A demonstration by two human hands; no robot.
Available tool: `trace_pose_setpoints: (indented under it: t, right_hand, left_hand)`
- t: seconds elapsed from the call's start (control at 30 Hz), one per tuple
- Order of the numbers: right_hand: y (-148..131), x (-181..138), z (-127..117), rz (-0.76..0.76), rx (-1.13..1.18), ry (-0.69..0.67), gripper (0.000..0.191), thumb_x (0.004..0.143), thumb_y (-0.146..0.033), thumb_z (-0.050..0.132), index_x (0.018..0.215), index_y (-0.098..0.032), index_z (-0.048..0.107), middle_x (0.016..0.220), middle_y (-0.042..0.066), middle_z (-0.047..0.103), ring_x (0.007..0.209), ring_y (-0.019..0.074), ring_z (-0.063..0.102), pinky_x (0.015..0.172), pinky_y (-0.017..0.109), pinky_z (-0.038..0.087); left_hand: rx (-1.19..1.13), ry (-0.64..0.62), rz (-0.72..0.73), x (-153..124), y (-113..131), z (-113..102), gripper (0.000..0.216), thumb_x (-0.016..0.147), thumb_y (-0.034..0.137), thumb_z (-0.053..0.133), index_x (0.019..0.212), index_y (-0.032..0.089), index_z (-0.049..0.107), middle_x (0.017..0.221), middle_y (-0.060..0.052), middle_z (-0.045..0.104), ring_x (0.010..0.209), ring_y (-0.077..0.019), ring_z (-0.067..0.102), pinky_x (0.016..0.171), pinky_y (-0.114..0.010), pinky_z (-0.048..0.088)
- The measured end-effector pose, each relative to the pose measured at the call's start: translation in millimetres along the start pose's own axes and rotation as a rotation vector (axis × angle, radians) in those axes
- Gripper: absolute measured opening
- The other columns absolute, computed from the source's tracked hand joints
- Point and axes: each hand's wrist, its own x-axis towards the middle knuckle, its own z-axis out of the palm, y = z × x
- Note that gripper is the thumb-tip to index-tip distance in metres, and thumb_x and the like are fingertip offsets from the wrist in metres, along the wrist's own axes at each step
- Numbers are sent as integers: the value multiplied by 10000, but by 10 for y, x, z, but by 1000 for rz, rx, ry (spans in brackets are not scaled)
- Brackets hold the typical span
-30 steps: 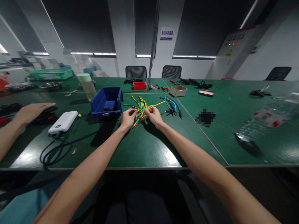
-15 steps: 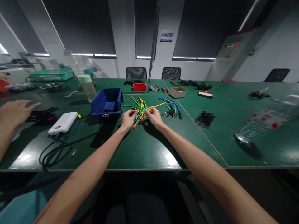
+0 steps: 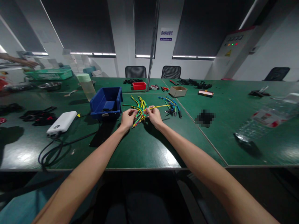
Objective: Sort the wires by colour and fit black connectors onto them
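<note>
A loose bundle of yellow and green wires (image 3: pixel 139 109) lies on the green table (image 3: pixel 144 146). My left hand (image 3: pixel 128 118) is closed on the near ends of that bundle. My right hand (image 3: pixel 154 115) pinches one yellow wire (image 3: pixel 161 106) that runs out to the right, toward a small bunch of blue and green wires (image 3: pixel 171 104). Both hands sit close together just right of a blue plastic bin (image 3: pixel 106 101).
A white power bank (image 3: pixel 62 122) with a black cable (image 3: pixel 53 149) lies at left, with black and red parts (image 3: pixel 39 115) beyond. A clear bottle (image 3: pixel 266 119) lies at right. Farther back stand a cup (image 3: pixel 86 86), a red tray (image 3: pixel 139 85), a cardboard box (image 3: pixel 178 91). Another person's hand (image 3: pixel 28 63) reaches at far left.
My right hand has drawn the yellow wire further out to the right. The other person's hand left the black parts at left and now reaches near the green basket at the back.
</note>
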Motion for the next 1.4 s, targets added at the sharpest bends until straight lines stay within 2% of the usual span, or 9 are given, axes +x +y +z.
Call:
trace_pose_setpoints:
  t: [0.37, 0.77, 1.0, 1.17, 1.4]
  right_hand:
    - [-2, -10, -5, -5, 34, -19, 345, 773, -500, 581, 856, -166, 594, 821, 55, 690, 755, 159, 645, 616, 241, 481]
    - [-86, -44, 4, 47, 200, -49, 347, 739, -505, 613, 837, -176, 567, 794, 35, 666, 732, 149, 625, 611, 235, 468]
    - [-125, -58, 10, 8, 152, -78, 323, 761, -486, 599, 839, -176, 554, 792, 38, 670, 770, 161, 647, 684, 260, 487]
    - [-96, -43, -4, -10, 81, -55, 321, 778, -492, 580, 839, -178, 562, 810, 43, 678, 769, 160, 647, 691, 264, 491]
    - [-89, -33, 9, -28, 102, 1, 298, 775, -473, 586, 823, -181, 553, 760, 35, 667, 703, 150, 627, 668, 261, 485]
  left_hand:
    - [-12, 5, -8, 13, -9, 0, 331, 712, 450, 689, 825, 140, 658, 754, -57, 663, 572, -123, 556, 542, -237, 439]
    - [34, 5, -7, 16, -18, -1, 292, 744, 420, 653, 834, 142, 662, 741, -51, 664, 568, -120, 547, 526, -226, 423]
    - [14, 8, -34, 8, 9, -3, 299, 748, 427, 647, 840, 143, 659, 752, -52, 665, 560, -118, 548, 507, -221, 412]
    - [8, 11, -40, 8, 16, 0, 316, 736, 445, 661, 833, 144, 661, 747, -55, 666, 559, -120, 549, 502, -220, 404]
    - [-5, 2, -35, 11, 4, -1, 335, 733, 457, 665, 844, 140, 658, 746, -55, 663, 560, -120, 549, 511, -226, 411]
